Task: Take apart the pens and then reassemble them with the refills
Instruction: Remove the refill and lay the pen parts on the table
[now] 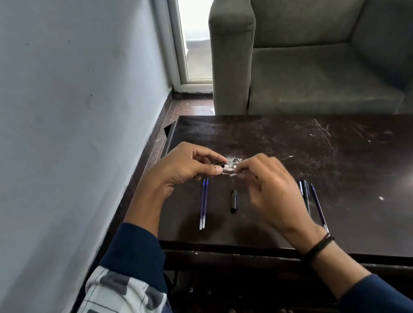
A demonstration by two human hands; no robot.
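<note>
Looking down from my head: my left hand [185, 168] and my right hand [268, 187] meet just above the dark table [366, 170], each pinching one end of a pen [225, 168]. My left fingertips close on a small dark part. My right thumb and forefinger curl round a pale, clear-looking part. Blur hides the joint, so I cannot tell whether the two parts are joined or already apart.

On the table below my hands, two blue refills [203, 203] lie side by side, and near them to the right lies a black cap [234, 201]. Past my right hand, partly hidden by it, lie more pens [304, 191], with a single refill [319, 205] just beside them.

I judge I am in the taking-apart step, working the tip piece off the barrel. The next move calls for a steady twist or pull along the pen's line, with the small piece held firmly so it doesn't drop.
</note>
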